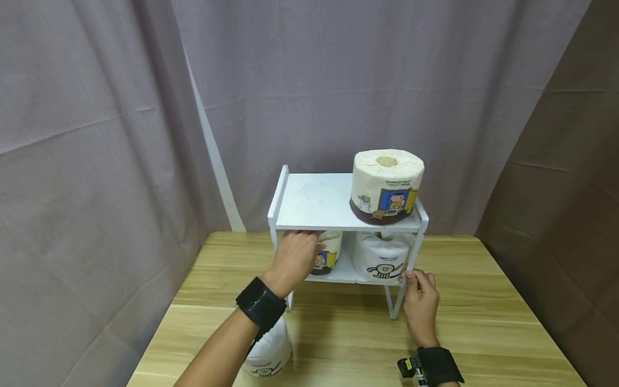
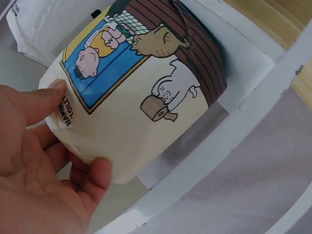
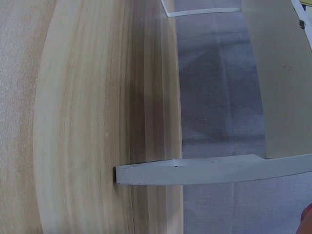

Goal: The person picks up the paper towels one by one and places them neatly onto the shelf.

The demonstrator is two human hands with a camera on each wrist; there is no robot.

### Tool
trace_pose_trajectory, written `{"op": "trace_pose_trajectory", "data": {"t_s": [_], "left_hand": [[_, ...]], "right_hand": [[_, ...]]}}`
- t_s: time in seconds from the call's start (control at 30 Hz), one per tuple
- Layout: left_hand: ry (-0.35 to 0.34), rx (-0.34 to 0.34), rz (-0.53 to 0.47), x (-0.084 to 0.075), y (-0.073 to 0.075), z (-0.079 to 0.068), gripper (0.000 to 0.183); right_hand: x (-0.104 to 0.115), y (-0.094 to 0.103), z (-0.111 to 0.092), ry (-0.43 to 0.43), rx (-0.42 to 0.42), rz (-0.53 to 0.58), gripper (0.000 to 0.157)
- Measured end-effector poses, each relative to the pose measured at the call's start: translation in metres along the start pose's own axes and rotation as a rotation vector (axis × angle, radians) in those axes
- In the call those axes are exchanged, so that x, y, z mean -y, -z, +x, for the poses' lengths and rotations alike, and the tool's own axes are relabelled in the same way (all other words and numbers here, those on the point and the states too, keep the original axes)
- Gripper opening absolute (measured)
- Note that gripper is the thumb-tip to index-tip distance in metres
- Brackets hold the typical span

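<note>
Person at a wood table (image 1: 488,322), both hands on a small white 2-tier rack (image 1: 314,201). L hand (image 1: 296,255) reaches in under the top tier & grips a cream TP roll (image 2: 131,112) w/ printed cartoons: thumb on the front by the lettering, fingers curled round the upper end, spread only as wide as the roll. That roll is on the lower tier, L side; can't tell if its full base touches the board. R hand (image 1: 422,301) pinches the rack's front R leg btwn thumb & fingers, grip narrow. White-wrapped roll (image 1: 382,258) sits lower tier, R side; 2nd cream roll (image 1: 387,188) upright above it, top tier. Another white roll (image 1: 268,349) on the table, part hidden by the L forearm.
</note>
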State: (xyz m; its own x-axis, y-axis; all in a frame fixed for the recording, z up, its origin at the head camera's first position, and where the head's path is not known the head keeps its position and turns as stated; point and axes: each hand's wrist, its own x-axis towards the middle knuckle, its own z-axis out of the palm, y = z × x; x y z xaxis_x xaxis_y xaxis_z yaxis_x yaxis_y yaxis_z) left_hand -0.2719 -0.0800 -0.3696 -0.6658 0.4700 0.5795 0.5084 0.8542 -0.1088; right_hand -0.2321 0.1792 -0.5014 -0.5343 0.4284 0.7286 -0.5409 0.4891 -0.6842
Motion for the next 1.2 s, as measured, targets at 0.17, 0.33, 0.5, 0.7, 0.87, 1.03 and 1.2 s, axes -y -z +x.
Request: {"op": "trace_pose_trajectory", "data": {"t_s": [0.17, 0.33, 0.5, 0.7, 0.87, 1.03, 1.2], "left_hand": [[0.034, 0.054, -0.011, 0.003, 0.002, -0.002, 0.027], [0.063, 0.125, -0.023, 0.003, 0.006, -0.001, 0.026], [0.076, 0.137, -0.009, 0.004, 0.008, -0.001, 0.023], [0.088, 0.160, -0.002, 0.004, 0.011, 0.000, 0.023], [0.072, 0.150, 0.018, 0.005, 0.009, -0.001, 0.023], [0.048, 0.131, 0.060, 0.004, 0.007, -0.004, 0.028], [0.036, 0.098, 0.079, 0.002, 0.005, -0.008, 0.025]], "right_hand": [[0.001, -0.001, 0.000, -0.001, -0.001, -0.010, 0.018], [0.003, 0.000, 0.000, -0.017, -0.004, -0.012, 0.018], [0.003, -0.001, 0.000, -0.008, -0.001, -0.008, 0.018], [0.001, -0.002, 0.002, -0.013, -0.001, -0.002, 0.018], [0.000, -0.002, 0.002, -0.020, -0.001, 0.002, 0.017], [0.000, -0.002, 0.002, -0.013, -0.004, -0.014, 0.018], [0.001, 0.000, 0.001, -0.029, 0.003, -0.018, 0.016]]}}
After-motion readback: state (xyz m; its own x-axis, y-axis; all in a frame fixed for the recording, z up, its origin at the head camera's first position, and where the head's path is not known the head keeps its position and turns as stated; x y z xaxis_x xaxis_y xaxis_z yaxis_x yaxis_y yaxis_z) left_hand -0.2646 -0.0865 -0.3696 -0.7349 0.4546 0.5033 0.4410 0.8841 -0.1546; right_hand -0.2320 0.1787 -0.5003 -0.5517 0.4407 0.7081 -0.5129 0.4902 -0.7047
